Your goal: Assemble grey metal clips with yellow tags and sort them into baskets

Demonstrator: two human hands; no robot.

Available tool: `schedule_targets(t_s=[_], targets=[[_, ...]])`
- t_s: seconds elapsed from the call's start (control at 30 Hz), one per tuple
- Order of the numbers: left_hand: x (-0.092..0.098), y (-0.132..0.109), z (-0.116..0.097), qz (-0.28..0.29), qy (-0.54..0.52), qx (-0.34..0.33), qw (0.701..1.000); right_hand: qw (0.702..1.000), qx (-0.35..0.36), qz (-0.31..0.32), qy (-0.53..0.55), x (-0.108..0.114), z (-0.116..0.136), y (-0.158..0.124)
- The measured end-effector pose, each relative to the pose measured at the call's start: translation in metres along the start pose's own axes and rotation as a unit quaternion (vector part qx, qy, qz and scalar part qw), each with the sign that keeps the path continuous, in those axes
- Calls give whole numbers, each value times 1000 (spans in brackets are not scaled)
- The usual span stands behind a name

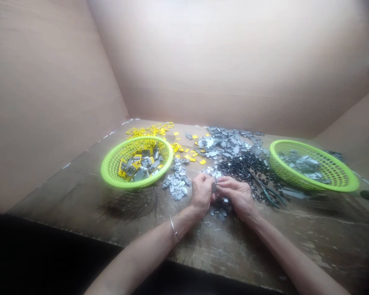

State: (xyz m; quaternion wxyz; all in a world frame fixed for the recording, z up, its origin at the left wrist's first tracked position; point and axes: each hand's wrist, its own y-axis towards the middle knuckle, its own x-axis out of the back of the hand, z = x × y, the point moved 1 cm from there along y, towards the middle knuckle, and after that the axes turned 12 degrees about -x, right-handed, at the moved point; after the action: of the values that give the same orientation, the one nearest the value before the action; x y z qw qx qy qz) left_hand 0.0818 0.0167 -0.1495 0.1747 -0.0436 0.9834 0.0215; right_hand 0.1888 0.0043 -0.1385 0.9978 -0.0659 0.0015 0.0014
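My left hand [202, 191] and my right hand [236, 196] meet over the middle of the table, fingertips pinched together. Between them is a small grey metal piece [214, 187], partly hidden by the fingers. Both hands grip it. Below them lie a few flat silver pieces [219, 214] on the wood. Just left of my left hand is a small heap of silver parts [177, 184]. A pile of small black parts [249, 166] spreads behind and right of my right hand.
A green basket [106, 174] at left holds yellow-and-grey pieces; another green basket [352, 182] at right holds silver pieces. Pliers [272, 194] lie by the black pile. Yellow frames [147, 131] and a large silver heap [230, 141] lie further back, before cardboard-coloured walls [221, 73].
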Motion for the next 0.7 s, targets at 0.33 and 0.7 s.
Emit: schedule_targets(t_s=[0.33,0.7], targets=[[-5,1,-4,29,-33,80,996,926,267,-94,-250,1,-3,-4],[-4,2,-3,49,-81,69,993,801,429,37,-417,5,-8,-1]])
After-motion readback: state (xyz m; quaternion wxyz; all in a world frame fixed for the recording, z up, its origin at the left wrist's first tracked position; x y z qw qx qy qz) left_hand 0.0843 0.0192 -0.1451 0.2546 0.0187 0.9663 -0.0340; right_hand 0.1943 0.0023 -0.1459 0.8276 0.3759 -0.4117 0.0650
